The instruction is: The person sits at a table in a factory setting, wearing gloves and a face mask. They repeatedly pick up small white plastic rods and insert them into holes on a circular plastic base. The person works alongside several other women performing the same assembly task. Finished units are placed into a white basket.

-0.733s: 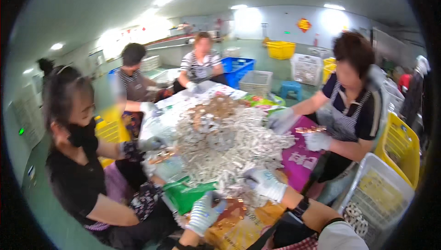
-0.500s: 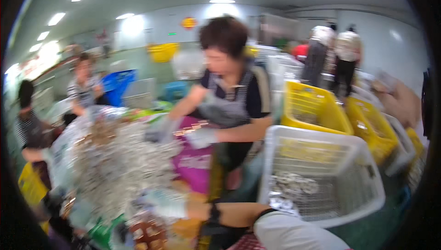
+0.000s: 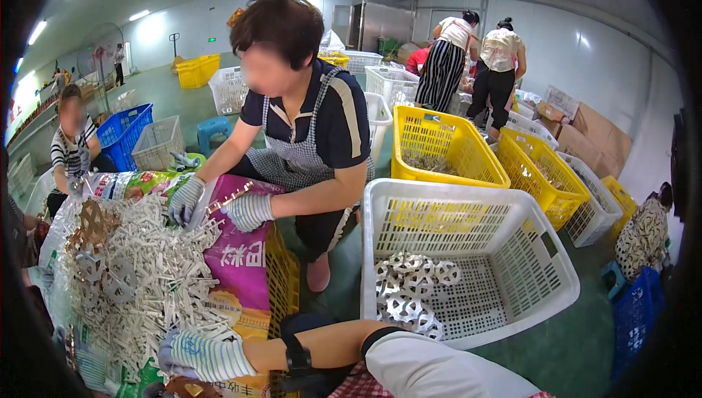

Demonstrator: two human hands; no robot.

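My right hand, in a striped knit glove, rests at the near edge of a heap of thin pale metal strips. Its fingers curl downward, and what they hold is hidden. Just below it, a brown, copper-coloured piece shows at the lower edge. At the lower left, a striped glove, apparently my left hand, is partly cut off and its fingers are not clear. Round cut-out metal plates and a copper-coloured plate lie on the heap. Across from me, a gloved co-worker holds a copper-coloured strip.
A white crate with several cut-out plates stands right of my forearm. Yellow crates are behind it. The heap lies on printed sacks over a yellow crate. Other people sit at the left and stand farther back.
My view has turned right and steadied, so the heap and the co-worker sit farther left. My right hand has shifted left in view and stays by the heap's near edge.
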